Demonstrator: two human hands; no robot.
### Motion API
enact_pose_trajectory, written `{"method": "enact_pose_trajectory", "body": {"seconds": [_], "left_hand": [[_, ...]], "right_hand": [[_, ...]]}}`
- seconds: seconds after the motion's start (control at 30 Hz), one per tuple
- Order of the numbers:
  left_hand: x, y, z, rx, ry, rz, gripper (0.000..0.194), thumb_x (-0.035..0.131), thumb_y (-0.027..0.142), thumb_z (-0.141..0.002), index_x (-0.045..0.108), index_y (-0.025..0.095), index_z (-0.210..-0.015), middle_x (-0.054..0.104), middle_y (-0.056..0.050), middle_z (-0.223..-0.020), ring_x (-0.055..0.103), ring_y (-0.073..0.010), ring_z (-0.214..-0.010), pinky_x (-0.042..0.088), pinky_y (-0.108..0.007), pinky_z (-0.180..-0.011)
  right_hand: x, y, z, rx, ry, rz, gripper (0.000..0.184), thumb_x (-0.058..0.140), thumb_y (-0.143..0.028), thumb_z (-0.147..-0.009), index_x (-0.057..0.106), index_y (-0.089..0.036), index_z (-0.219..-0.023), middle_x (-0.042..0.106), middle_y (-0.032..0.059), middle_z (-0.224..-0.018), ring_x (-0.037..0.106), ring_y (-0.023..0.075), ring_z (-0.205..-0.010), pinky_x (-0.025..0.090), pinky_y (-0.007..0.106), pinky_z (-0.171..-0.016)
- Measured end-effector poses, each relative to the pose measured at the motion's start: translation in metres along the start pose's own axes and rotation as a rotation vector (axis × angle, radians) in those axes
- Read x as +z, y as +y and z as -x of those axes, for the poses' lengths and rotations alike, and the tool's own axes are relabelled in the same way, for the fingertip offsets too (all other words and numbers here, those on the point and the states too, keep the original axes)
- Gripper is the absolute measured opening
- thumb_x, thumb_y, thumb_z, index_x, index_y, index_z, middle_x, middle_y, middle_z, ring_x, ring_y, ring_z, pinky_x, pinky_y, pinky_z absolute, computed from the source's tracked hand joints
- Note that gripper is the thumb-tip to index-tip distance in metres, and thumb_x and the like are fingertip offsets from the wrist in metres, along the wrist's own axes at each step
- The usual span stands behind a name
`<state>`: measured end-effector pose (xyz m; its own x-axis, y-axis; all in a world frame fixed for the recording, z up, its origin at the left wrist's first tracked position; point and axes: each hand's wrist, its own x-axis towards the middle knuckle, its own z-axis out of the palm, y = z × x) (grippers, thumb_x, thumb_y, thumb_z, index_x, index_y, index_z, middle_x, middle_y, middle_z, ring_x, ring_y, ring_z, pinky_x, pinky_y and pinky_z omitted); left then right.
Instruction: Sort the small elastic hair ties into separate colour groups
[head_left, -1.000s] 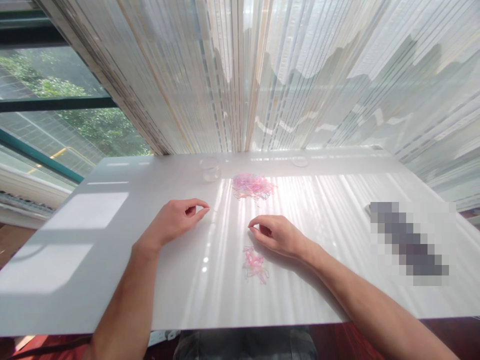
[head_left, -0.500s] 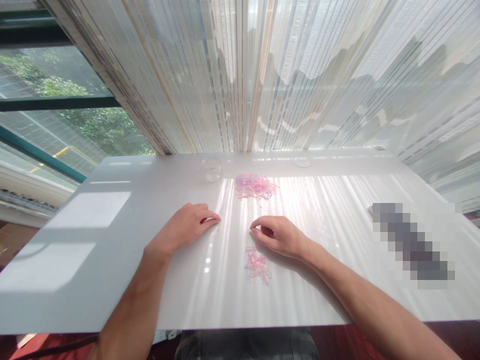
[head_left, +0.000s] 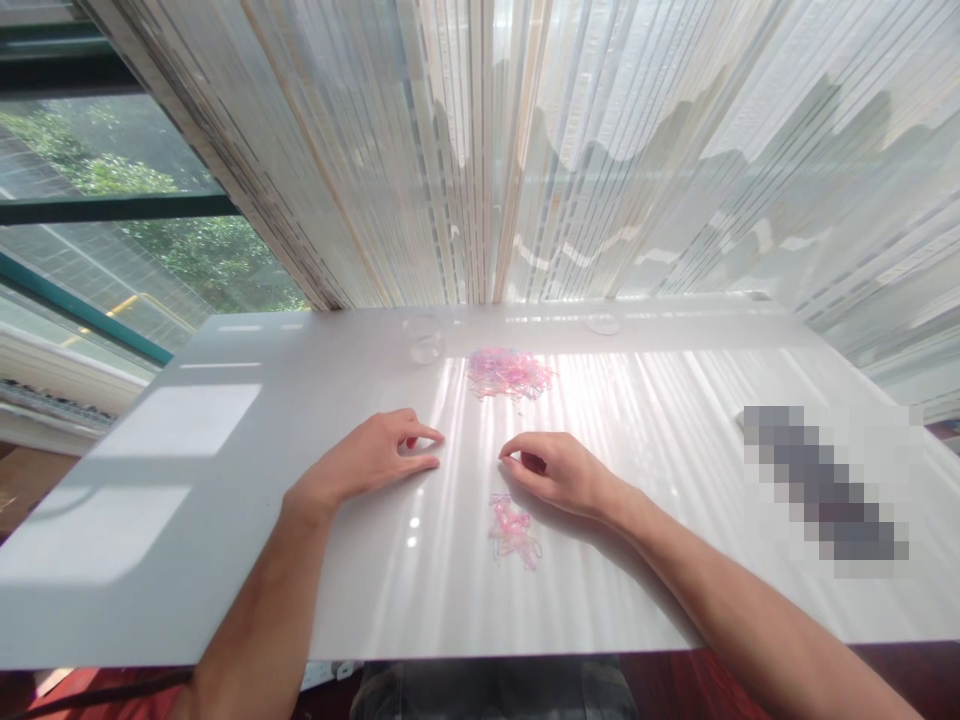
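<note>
Left hand (head_left: 375, 450): thumb and index parted in a small gap, nothing visible between; clear container (head_left: 427, 342) at its 1 o'clock, near the far edge of the white table (head_left: 225, 560). Bigger heap of pink strands (head_left: 510, 374) at the left hand's 2 o'clock, smaller pink cluster (head_left: 514, 535) at its 4. Right hand (head_left: 559, 465): thumb and index tips meet; can't tell if a strand is pinched. Heap at its 11, cluster at its 7, clear disc (head_left: 602, 324) between 12 and 1, pixelated item (head_left: 825, 485) at 3. Likely risks: thin see-through strands missed or dropped in the sun glare; right wrist dragging the cluster, since it sits close. Versus half a second ago, left thumb and index have split apart; right hand and both piles look unchanged.
</note>
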<state>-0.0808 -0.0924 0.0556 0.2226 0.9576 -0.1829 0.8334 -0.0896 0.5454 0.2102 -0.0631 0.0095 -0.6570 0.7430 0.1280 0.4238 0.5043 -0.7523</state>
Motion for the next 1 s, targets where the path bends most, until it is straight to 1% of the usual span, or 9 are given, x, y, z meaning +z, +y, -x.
{"method": "enact_pose_trajectory", "body": {"seconds": [0.2, 0.4, 0.57, 0.67, 0.73, 0.87, 1.0], "left_hand": [[0.004, 0.000, -0.002, 0.031, 0.035, -0.013, 0.034, 0.069, 0.053, -0.089, 0.085, 0.029, -0.108, 0.063, 0.000, -0.080, 0.061, -0.0183, -0.072, 0.048, -0.028, -0.071], [0.004, 0.000, -0.002, 0.011, 0.021, -0.027, 0.033, 0.067, 0.053, -0.091, 0.085, 0.032, -0.110, 0.063, 0.000, -0.082, 0.061, -0.0178, -0.072, 0.049, -0.029, -0.073], [0.005, 0.002, -0.002, 0.042, 0.040, 0.003, 0.038, 0.070, 0.054, -0.089, 0.083, 0.030, -0.115, 0.062, 0.001, -0.078, 0.059, -0.0163, -0.068, 0.048, -0.028, -0.069], [0.014, 0.010, -0.002, 0.128, 0.040, 0.020, 0.036, 0.070, 0.053, -0.090, 0.083, 0.026, -0.109, 0.058, 0.002, -0.073, 0.055, -0.0151, -0.065, 0.045, -0.027, -0.065], [0.024, 0.018, -0.002, 0.203, 0.007, 0.032, 0.031, 0.069, 0.050, -0.091, 0.083, 0.025, -0.104, 0.057, 0.002, -0.070, 0.053, -0.0147, -0.064, 0.043, -0.027, -0.064], [0.043, 0.032, -0.003, 0.289, -0.060, 0.014, 0.022, 0.069, 0.037, -0.090, 0.083, 0.026, -0.102, 0.064, 0.001, -0.071, 0.053, -0.0138, -0.063, 0.041, -0.027, -0.064], [0.052, 0.039, -0.004, 0.326, -0.080, 0.005, 0.021, 0.067, 0.027, -0.086, 0.084, 0.026, -0.098, 0.069, 0.001, -0.072, 0.055, -0.0137, -0.063, 0.040, -0.027, -0.065]], "right_hand": [[0.001, 0.002, 0.000, 0.000, 0.003, -0.001, 0.016, 0.058, -0.023, -0.096, 0.073, -0.019, -0.095, 0.058, -0.0033, -0.067, 0.049, 0.0106, -0.060, 0.039, 0.025, -0.061], [-0.002, -0.001, 0.000, -0.001, 0.000, -0.016, 0.017, 0.057, -0.022, -0.095, 0.073, -0.018, -0.094, 0.056, -0.0035, -0.067, 0.049, 0.0104, -0.060, 0.039, 0.025, -0.061], [-0.007, -0.002, 0.002, -0.044, -0.047, -0.021, 0.016, 0.059, -0.017, -0.090, 0.074, -0.018, -0.095, 0.055, -0.0046, -0.066, 0.047, 0.0098, -0.059, 0.039, 0.024, -0.061], [-0.012, -0.003, 0.003, -0.043, -0.091, 0.001, 0.016, 0.060, -0.012, -0.084, 0.074, -0.019, -0.089, 0.052, -0.0063, -0.062, 0.045, 0.0092, -0.056, 0.037, 0.023, -0.059], [-0.015, -0.003, 0.003, -0.025, -0.108, 0.013, 0.015, 0.061, -0.011, -0.082, 0.073, -0.019, -0.085, 0.049, -0.0074, -0.058, 0.044, 0.0088, -0.054, 0.036, 0.023, -0.057], [-0.021, -0.003, 0.003, 0.014, -0.094, 0.032, 0.014, 0.061, -0.010, -0.081, 0.071, -0.019, -0.082, 0.046, -0.0080, -0.056, 0.041, 0.0083, -0.053, 0.033, 0.023, -0.055], [-0.021, -0.002, 0.002, 0.029, -0.083, 0.050, 0.013, 0.061, -0.009, -0.081, 0.071, -0.018, -0.082, 0.044, -0.0087, -0.055, 0.039, 0.0079, -0.053, 0.032, 0.023, -0.056]]}}
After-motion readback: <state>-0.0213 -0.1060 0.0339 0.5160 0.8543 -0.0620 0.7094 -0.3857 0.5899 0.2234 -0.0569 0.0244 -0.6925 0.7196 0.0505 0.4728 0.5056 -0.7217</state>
